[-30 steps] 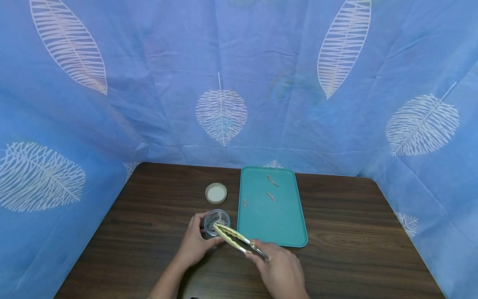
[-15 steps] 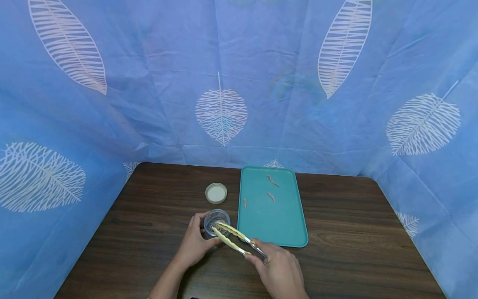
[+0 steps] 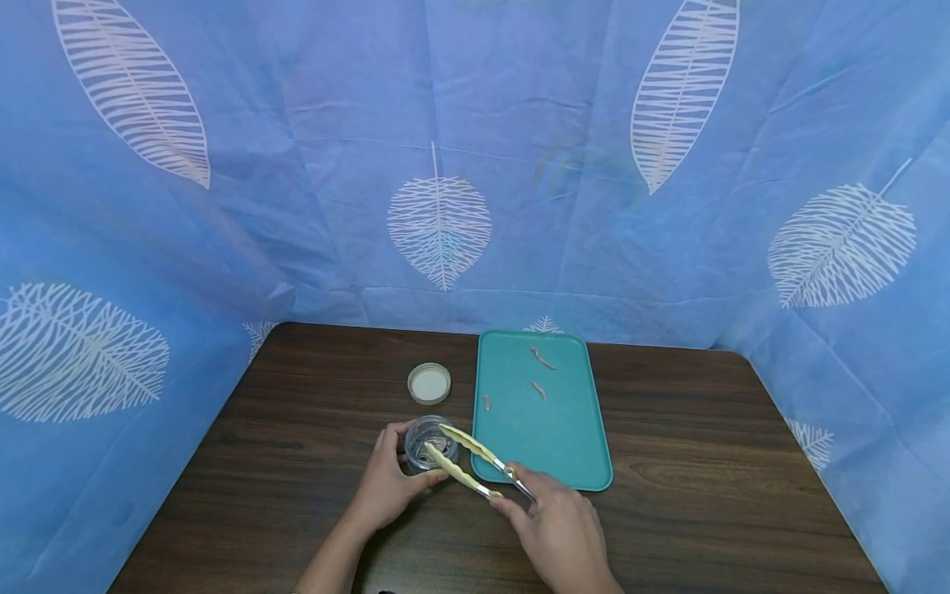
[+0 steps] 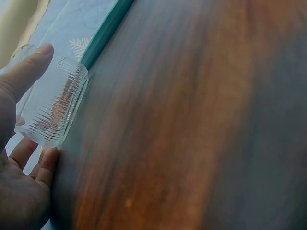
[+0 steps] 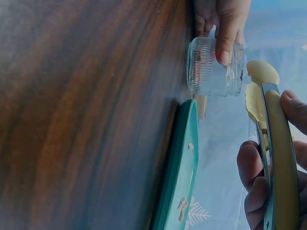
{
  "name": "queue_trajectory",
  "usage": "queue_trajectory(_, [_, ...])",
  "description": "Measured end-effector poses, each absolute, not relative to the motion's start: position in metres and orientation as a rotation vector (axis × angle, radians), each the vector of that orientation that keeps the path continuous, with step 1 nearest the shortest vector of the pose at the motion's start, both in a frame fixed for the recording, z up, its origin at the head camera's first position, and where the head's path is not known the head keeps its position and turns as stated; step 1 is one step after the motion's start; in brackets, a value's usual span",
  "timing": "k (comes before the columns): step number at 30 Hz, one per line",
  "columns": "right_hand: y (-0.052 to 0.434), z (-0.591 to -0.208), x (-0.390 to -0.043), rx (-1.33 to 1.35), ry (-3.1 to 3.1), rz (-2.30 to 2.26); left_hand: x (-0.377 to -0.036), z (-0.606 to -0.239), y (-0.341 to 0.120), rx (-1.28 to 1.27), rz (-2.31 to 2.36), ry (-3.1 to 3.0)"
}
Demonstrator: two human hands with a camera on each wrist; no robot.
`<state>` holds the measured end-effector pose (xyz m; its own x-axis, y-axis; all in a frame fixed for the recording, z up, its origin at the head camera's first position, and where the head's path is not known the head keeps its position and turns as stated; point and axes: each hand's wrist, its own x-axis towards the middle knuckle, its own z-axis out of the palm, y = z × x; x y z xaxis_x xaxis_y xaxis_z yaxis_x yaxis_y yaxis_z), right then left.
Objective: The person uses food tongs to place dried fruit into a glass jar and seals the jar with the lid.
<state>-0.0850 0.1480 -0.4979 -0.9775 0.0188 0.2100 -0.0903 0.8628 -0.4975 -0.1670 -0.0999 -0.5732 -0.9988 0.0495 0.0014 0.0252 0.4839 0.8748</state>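
Note:
My left hand (image 3: 386,483) grips a small clear ribbed glass jar (image 3: 430,442) standing on the dark wooden table (image 3: 297,462); the jar (image 4: 56,109) also shows against my left-hand fingers (image 4: 24,72). My right hand (image 3: 557,536) holds yellow tongs (image 3: 467,462), whose tips hang spread apart just over the jar's mouth. In the right wrist view the tongs (image 5: 271,143) lie beside the jar (image 5: 211,67). To the right lies a teal tray (image 3: 549,445) with three small pale pieces (image 3: 538,389) on it.
The jar's round lid (image 3: 429,383) lies upside down on the table behind the jar, left of the tray. Blue leaf-print cloth (image 3: 475,165) walls in the table at the back and both sides.
The tongs' tips have spread apart and lifted slightly at the jar's mouth; my right hand shifted a little to the right. The left hand and jar have stayed put.

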Motion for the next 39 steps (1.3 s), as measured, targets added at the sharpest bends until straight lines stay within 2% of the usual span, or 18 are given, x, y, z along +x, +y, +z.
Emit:
queue_trajectory(17, [0.17, -0.491, -0.103, -0.012, -2.824, 0.741, -0.168, -0.572, -0.1, 0.035, 1.553, 2.689])
queue_trajectory(39, [0.209, -0.494, -0.123, -0.238, -2.866, 0.813, -0.166, -0.57, -0.099, 0.066, 1.577, 2.7])
